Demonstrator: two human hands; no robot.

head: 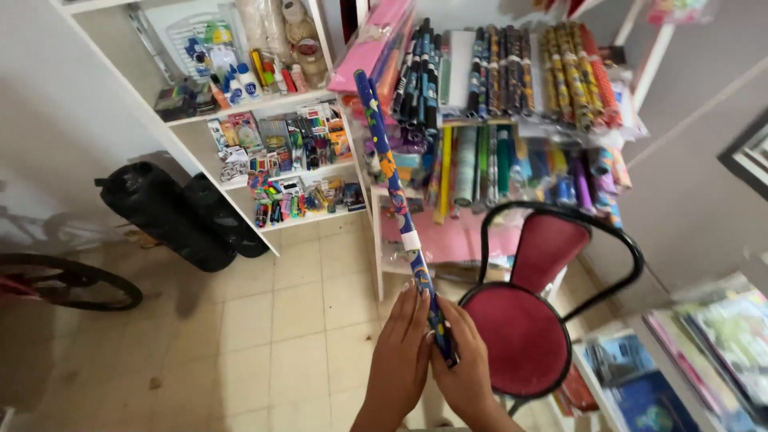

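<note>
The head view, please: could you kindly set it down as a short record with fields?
setting: shop corner with tiled floor
left hand: left hand flat against the lower end of a blue patterned paper roll
right hand: right hand closed around the same end
roll pose: tilted, upper end toward the shelves
behind roll: rack of wrapping paper rolls
right of hands: red chair with black frame
left: white shelf of small stationery; black bags; bicycle wheel
</note>
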